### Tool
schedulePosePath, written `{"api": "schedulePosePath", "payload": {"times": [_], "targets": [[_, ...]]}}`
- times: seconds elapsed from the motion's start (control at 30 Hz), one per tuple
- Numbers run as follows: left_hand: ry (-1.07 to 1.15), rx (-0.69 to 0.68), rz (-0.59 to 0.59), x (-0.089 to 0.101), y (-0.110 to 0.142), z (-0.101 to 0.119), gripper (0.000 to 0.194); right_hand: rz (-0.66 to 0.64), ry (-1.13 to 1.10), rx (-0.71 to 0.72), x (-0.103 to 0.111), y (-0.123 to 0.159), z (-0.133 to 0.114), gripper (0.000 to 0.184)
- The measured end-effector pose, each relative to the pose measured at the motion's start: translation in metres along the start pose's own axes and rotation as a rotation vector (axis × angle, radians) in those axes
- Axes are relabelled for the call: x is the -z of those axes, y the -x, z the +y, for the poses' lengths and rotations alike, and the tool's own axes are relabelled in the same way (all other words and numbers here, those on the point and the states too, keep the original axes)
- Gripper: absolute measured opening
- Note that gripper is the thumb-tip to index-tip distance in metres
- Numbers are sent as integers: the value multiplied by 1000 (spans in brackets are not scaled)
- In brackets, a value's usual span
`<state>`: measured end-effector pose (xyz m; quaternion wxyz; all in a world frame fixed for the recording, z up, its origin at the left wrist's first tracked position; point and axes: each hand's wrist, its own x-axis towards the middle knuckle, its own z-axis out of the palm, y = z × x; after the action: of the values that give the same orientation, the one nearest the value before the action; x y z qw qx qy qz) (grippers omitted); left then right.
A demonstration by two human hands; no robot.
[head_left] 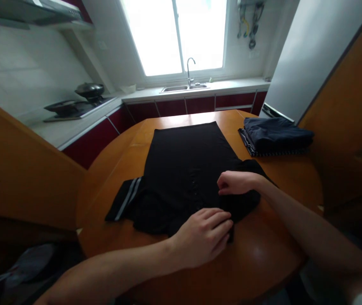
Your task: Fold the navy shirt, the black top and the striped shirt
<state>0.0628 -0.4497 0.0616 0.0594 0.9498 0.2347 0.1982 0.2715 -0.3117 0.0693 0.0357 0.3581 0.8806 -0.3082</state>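
A black polo shirt [181, 165] lies spread flat on the round wooden table [276, 250], collar end toward me, its buttons running down the middle. The left sleeve with pale stripes [125, 199] sticks out to the left. My left hand [204, 237] rests flat on the shirt's near edge at the collar, fingers stretched out and together. My right hand [236, 183] is curled on the fabric just right of the buttons, fingers pinched on the shirt's cloth.
A folded dark blue garment pile [274, 135] sits at the table's far right. Beyond the table a kitchen counter runs with a sink and tap [189, 82] under a bright window, and a stove with a pan [88, 91] at the left. Wooden panels stand on both sides.
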Motion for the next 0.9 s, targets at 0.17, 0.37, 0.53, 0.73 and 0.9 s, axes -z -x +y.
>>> {"api": "schedulePosePath", "payload": {"times": [0.17, 0.37, 0.53, 0.73, 0.9], "targets": [[13, 296, -14, 4, 6, -42, 37, 656, -17, 112, -37, -27, -23, 32], [122, 435, -216, 2, 35, -67, 57, 540, 144, 68, -85, -49, -25, 52], [296, 568, -42, 32, 65, -80, 46, 525, 142, 46, -83, -46, -29, 54], [250, 472, -214, 50, 110, -55, 48, 366, 44, 377, -82, -33, -60, 55], [50, 430, -315, 43, 135, -24, 80, 160, 93, 494, -91, -26, -77, 64]]}}
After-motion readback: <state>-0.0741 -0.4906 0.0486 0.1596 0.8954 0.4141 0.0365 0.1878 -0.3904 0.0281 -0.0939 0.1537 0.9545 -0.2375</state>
